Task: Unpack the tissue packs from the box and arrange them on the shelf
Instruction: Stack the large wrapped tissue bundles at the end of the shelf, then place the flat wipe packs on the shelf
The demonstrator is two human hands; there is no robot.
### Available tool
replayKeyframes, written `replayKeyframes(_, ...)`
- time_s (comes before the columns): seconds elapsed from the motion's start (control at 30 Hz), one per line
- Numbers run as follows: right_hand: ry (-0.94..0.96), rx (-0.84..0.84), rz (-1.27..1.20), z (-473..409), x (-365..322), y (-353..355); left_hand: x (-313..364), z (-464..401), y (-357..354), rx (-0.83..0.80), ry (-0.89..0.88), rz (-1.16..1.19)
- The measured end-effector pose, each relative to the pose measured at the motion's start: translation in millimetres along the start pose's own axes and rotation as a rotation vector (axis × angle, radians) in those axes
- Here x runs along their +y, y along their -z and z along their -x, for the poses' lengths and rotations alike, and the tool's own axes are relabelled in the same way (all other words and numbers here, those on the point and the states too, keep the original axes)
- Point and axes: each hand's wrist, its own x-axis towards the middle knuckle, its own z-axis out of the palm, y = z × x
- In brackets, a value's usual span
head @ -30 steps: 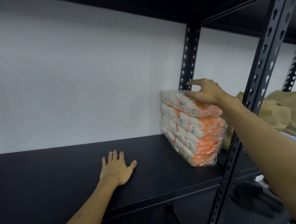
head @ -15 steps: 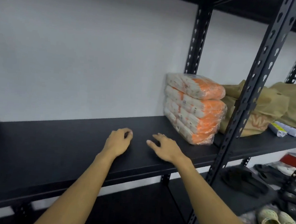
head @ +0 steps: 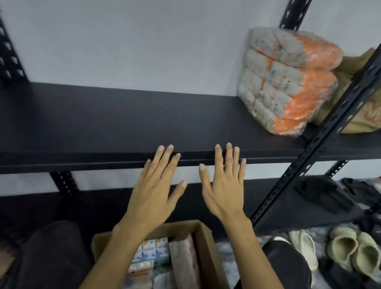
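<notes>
A stack of orange-and-white tissue packs [head: 286,81] in clear wrap stands at the right end of the black shelf [head: 96,119], against the white wall. Below me an open cardboard box [head: 209,254] holds several tissue packs [head: 154,257], some blue and white, one long pinkish. My left hand [head: 157,185] and my right hand [head: 225,185] hover side by side in front of the shelf's front edge, above the box, fingers straight and spread, holding nothing.
A black perforated upright post [head: 336,114] stands right of the stack. Brown paper bags [head: 368,98] sit on the shelf beyond it. Black items lie on the lower shelf [head: 323,194]. Beige clogs [head: 353,250] and other shoes cover the floor at right. My knees flank the box.
My right hand left the stacked packs and both hands drew back off the shelf to its front edge, fingers now spread. My view tilted down, bringing the open box into sight.
</notes>
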Motion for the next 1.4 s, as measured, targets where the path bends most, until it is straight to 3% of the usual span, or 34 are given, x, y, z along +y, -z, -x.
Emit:
replayKeyframes(0.17, -0.059, -0.157, -0.189, 59, -15, -38, -20, 64, -20, -0.136, 0.175, 0.128)
replayKeyframes(0.43, -0.288, -0.8, -0.46, 167, 2, -139, -80, 159, -99, -0.621, 0.608, 0.206)
replayKeyframes(0.53, -0.452, -1.108, -0.391, 188, 16, -157, -90, 169, -106, -0.715, 0.677, 0.208)
replayKeyframes(0.6, -0.523, -1.2, -0.302, 194, 19, -165, -97, 177, -107, -0.796, 0.729, 0.212)
replayKeyframes(0.7, -0.506, -1.228, -0.332, 192, 5, -174, -103, 188, -104, -0.9, 0.795, 0.187)
replayKeyframes(0.87, -0.457, -1.218, -0.436, 181, -20, -177, -102, 192, -94, -0.934, 0.88, 0.136)
replayKeyframes(1.4, -0.485, -1.195, -0.479, 185, -12, -153, -75, 196, -99, -0.864, 0.838, 0.069)
